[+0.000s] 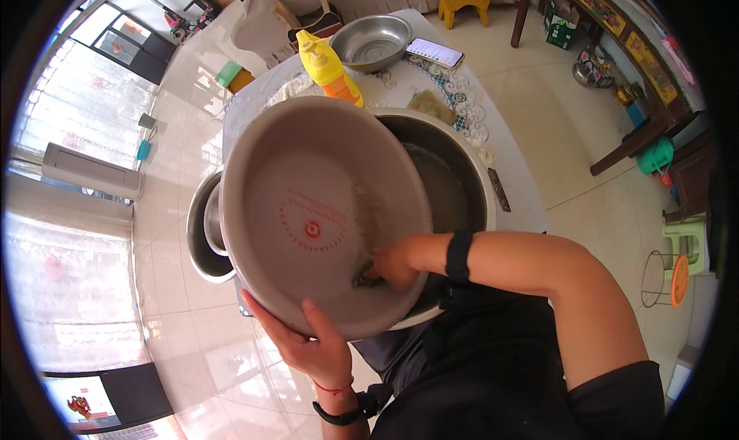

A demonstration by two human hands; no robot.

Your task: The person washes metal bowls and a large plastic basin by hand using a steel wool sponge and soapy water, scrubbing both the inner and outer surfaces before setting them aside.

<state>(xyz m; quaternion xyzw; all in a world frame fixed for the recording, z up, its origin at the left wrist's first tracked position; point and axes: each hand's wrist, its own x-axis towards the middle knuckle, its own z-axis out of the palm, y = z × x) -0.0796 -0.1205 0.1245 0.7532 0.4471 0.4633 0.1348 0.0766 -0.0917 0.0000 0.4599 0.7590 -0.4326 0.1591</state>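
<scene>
My left hand (314, 342) grips the near-left rim of a large pinkish-grey plastic basin (288, 163). The basin is tilted over a wide metal basin (491, 191) that holds murky water. Inside the plastic basin, my right hand (395, 264) presses a dark scrubbing pad (365, 275) against the lower right wall; motion blur hides its exact shape. A brownish wet streak runs up the wall from that hand. A red emblem and red lettering mark the basin's bottom.
On the cloth-covered table (519, 191) stand a yellow pump bottle (326, 70) and a steel bowl (372, 38). A phone (436, 52), a sponge-like pad (432, 106) and a knife-like strip (499, 190) lie there too. More metal basins (202, 243) sit left.
</scene>
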